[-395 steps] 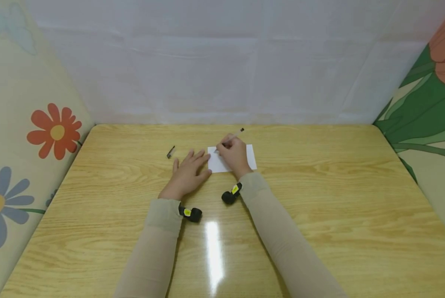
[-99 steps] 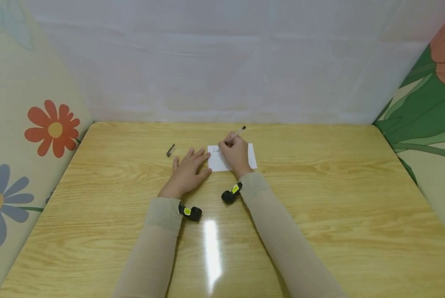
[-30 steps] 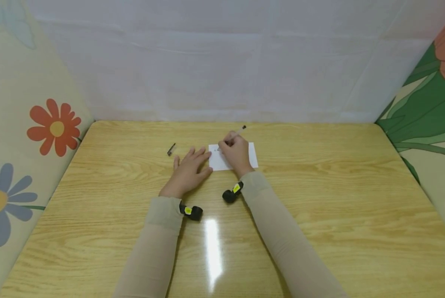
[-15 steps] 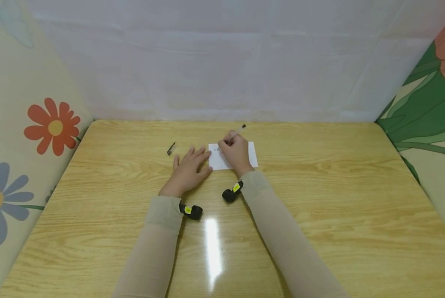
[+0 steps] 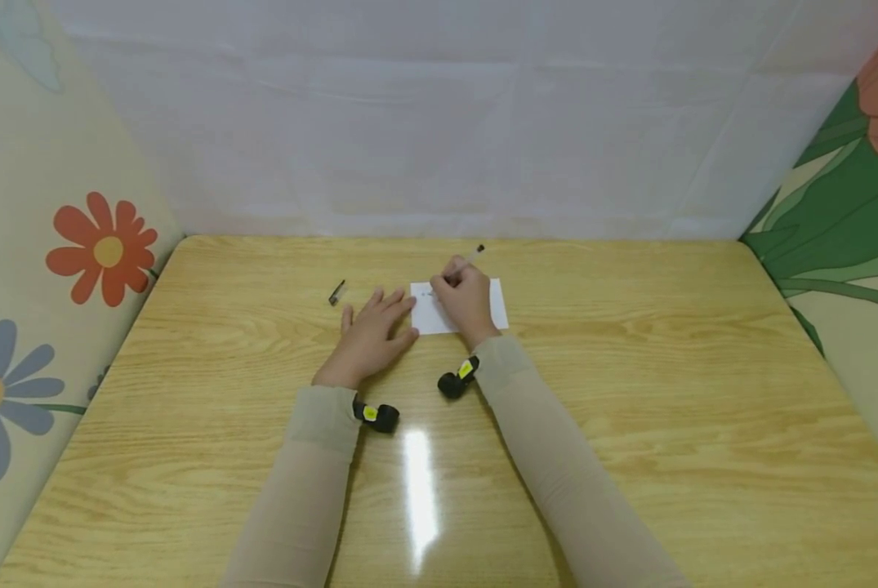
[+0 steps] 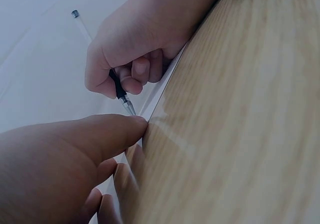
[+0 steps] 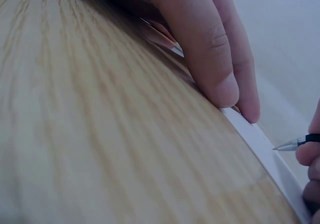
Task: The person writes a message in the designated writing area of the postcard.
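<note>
A small white sheet of paper (image 5: 433, 321) lies flat near the middle of the table. My right hand (image 5: 465, 302) rests on it and pinches a clear-barrelled gel pen (image 5: 474, 255) with a black grip, its metal tip pointing down at the paper in the right wrist view. A few small dark marks show at the paper's upper left, beside the tip. Fingers spread, my left hand (image 5: 372, 336) lies flat at the paper's left edge; its thumb and index fingertip touch that edge. A pen cap (image 5: 337, 292) with a black clip lies beyond the left fingers.
The wooden table (image 5: 666, 367) stretches to both sides, with a bright reflection near the front. A white cloth (image 5: 409, 122) hangs at the back edge. Flower-printed panels (image 5: 12, 204) stand left and right. Each wrist wears a small black camera (image 5: 385, 418).
Since the oldest frame, small dark marks have appeared at the paper's upper left, and the pen hand has shifted slightly right. The left hand, paper and cap stay in place.
</note>
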The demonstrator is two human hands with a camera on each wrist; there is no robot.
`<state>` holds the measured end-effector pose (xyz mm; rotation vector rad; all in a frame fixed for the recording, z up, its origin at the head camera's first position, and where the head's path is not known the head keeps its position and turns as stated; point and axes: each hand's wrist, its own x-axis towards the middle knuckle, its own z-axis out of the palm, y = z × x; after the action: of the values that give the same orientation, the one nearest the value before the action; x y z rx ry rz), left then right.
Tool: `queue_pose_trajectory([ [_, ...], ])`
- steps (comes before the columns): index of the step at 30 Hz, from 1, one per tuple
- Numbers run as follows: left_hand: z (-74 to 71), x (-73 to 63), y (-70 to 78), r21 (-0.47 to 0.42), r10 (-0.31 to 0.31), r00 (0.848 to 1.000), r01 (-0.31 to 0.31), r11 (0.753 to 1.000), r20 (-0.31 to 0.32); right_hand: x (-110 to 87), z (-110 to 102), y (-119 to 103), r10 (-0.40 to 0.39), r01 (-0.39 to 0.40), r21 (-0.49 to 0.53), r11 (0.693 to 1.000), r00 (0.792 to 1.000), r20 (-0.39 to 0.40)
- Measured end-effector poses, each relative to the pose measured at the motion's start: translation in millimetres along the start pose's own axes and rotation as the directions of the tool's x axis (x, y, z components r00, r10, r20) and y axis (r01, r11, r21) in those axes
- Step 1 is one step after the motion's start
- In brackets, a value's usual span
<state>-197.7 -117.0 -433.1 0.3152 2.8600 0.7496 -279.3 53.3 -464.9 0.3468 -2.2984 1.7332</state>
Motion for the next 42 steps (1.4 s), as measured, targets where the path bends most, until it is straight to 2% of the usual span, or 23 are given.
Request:
queue_pose_trajectory([
  [8, -0.9, -0.3, 0.7, -0.003, 0.003, 1.000, -0.003, 1.000, 0.002, -0.8, -0.5, -1.3, -0.028, 0.028, -0.015, 1.000, 0.999, -0.033],
  [17, -1.7, -1.8, 2.0, -0.016, -0.008, 1.000, 0.008, 1.000, 0.008, -1.7, -0.3, -2.3, 0.037, -0.036, 0.006, 0.999, 0.994, -0.105],
  [42, 1.7, -0.2, -1.5, -0.004, 0.013, 1.000, -0.013, 1.000, -0.017, -1.0, 1.0, -1.4, 0.035, -0.036, -0.013, 0.999, 0.995, -0.091],
])
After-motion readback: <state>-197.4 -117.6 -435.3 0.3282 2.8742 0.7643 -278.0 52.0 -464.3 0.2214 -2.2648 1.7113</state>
